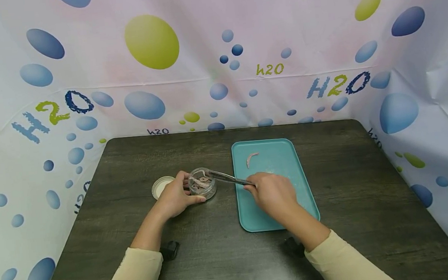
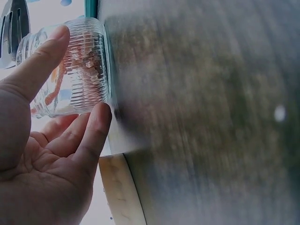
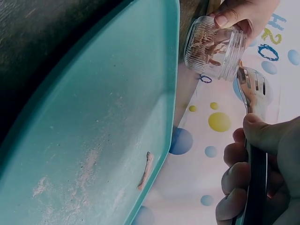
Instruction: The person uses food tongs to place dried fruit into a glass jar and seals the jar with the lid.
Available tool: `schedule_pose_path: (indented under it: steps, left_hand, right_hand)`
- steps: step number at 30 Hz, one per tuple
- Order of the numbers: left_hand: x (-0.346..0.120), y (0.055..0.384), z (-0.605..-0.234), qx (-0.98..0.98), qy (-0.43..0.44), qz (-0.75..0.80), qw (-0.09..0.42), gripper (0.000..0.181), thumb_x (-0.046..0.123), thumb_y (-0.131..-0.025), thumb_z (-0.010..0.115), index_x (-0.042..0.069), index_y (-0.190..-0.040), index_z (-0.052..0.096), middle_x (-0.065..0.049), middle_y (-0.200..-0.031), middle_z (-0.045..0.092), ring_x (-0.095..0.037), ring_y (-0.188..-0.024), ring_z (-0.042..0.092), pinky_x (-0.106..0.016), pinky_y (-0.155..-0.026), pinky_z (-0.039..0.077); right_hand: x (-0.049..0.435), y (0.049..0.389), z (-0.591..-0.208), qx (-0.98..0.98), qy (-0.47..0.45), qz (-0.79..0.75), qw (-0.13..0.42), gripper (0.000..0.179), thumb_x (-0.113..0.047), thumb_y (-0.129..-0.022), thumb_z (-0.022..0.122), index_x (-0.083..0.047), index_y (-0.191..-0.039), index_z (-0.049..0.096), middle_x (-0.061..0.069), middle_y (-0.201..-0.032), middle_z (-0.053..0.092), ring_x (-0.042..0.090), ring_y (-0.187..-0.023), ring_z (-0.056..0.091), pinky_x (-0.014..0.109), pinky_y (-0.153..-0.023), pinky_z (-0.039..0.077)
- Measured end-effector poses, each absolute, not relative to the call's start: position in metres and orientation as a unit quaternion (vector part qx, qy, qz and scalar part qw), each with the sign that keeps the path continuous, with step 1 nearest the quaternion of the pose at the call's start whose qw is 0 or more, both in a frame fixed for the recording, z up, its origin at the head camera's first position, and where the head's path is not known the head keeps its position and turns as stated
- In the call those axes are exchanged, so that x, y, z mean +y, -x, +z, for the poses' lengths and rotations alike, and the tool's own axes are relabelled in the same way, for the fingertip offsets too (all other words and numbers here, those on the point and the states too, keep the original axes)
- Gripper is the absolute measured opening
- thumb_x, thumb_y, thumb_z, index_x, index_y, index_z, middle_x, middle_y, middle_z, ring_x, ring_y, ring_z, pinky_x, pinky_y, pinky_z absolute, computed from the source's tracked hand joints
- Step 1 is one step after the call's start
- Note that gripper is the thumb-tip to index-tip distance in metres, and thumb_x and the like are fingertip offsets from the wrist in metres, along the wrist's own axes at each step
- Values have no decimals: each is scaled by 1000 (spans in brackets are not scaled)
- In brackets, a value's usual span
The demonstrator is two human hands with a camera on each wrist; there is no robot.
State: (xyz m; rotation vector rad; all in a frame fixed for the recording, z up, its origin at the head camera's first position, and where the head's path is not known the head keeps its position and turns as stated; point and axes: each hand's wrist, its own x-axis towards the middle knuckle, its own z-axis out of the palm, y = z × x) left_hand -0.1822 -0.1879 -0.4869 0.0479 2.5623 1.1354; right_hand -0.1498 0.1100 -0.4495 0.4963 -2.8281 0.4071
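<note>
My left hand point(image 1: 176, 197) holds a small clear glass jar point(image 1: 211, 190) by its sides, thumb on one side and fingers on the other. The jar stands upright on the table, its ribbed wall point(image 2: 86, 70) showing in the left wrist view. Inside lie curled pinkish-brown strips point(image 3: 206, 43). In my right hand point(image 1: 274, 193) I grip metal tongs point(image 1: 229, 178), their slotted end point(image 3: 253, 86) at the jar's mouth. One end of a strip shows near the tips; whether they pinch it I cannot tell. Another strip point(image 1: 251, 159) lies on a teal tray point(image 1: 248, 218).
A round cream lid point(image 1: 162, 186) lies on the table left of the jar, partly behind my left hand. Pale smears point(image 3: 89, 166) mark the tray's surface. The dark wooden table point(image 1: 351, 182) meets a patterned backdrop at its back and sides.
</note>
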Motion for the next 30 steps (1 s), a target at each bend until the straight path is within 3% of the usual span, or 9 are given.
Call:
schedule_pose_path:
  steps: [13,23,30]
  left_hand:
    - [-189,183,-487,903,-23,397,165,88,39,-94,88,6,-158,38,-29,-157,53,-45,-136,65,-57,-108,57]
    - [-188,182,-487,904,-22,394,162,88,39,-93,89,7,-158,39,-28,-157,54,-44,-135,66,-57,-108,57]
    - [-187,183,-487,905,-26,392,161,84,39,-93,89,7,-154,42,-28,-154,56,-43,-133,67,-56,-106,58]
  right_hand:
    - [110,151,-449,-969,-156,157,107,28,-36,-97,83,-18,-118,83,1,-106,83,17,-67,69,29,-48,45]
    - [118,156,-446,-973,-136,160,96,34,-36,-96,84,-16,-123,82,3,-117,83,20,-72,74,29,-48,46]
    - [131,161,-439,-978,-103,168,62,38,-36,-99,81,-13,-130,79,7,-114,82,17,-66,67,28,-49,45]
